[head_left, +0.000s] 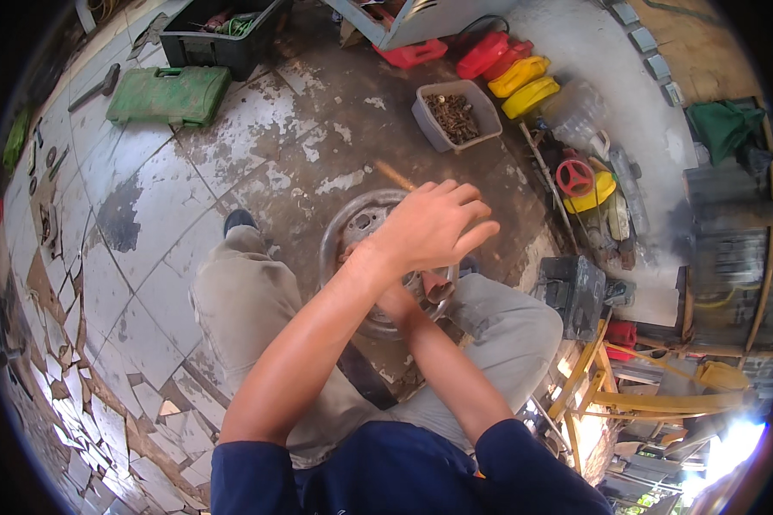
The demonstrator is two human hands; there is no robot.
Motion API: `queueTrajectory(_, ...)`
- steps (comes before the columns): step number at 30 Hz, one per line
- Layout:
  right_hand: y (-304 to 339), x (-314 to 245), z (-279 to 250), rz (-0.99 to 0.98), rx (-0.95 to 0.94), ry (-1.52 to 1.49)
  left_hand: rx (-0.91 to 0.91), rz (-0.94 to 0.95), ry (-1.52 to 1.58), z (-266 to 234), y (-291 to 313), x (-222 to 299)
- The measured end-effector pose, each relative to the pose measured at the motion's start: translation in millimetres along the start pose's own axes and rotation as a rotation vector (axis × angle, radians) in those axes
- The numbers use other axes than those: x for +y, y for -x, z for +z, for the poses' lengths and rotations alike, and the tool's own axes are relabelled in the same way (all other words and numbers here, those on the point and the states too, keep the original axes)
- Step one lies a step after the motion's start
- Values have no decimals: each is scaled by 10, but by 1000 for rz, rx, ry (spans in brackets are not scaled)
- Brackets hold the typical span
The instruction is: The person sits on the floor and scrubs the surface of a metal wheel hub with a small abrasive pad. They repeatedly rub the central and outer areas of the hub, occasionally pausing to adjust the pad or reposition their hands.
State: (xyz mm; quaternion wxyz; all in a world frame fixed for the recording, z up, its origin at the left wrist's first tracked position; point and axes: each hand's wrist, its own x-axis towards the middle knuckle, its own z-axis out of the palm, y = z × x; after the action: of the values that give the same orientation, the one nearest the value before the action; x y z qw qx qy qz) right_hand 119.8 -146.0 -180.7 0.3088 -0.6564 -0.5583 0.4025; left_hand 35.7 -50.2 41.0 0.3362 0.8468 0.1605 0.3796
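A worn grey steel wheel rim (328,245) lies on the floor between my bent legs. My left hand (434,225) is over its right side, palm down and open, fingers spread. My right forearm crosses beneath the left one, toward the rim's centre. Only a small part of my right hand (349,251) shows at the rim, left of my left wrist; its grip is hidden. A rusty reddish, hollow-ended piece (438,286) sits at the rim's lower right. Past my left hand juts a wooden stick or handle (393,175), its other end hidden.
A tub of small rusty parts (459,146) stands ahead, near red and yellow jugs (520,77). A green case (169,94), a hammer (96,88) and a black crate (176,47) are far left. To the right are a dark toolbox (571,292) and a yellow frame (661,402).
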Motion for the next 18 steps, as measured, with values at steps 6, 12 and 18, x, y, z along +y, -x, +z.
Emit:
queueTrajectory(6, 273, -885, -209, -144, -115, -133, -398, -157, -358, 196, 305, -310)
queueTrajectory(12, 94, -840, -106, -239, -136, 142, -662, -405, -417, 206, 383, -317)
queueTrajectory(18, 142, -161, -106, -141, 7, 61, -624, -358, -429, 212, 327, -334)
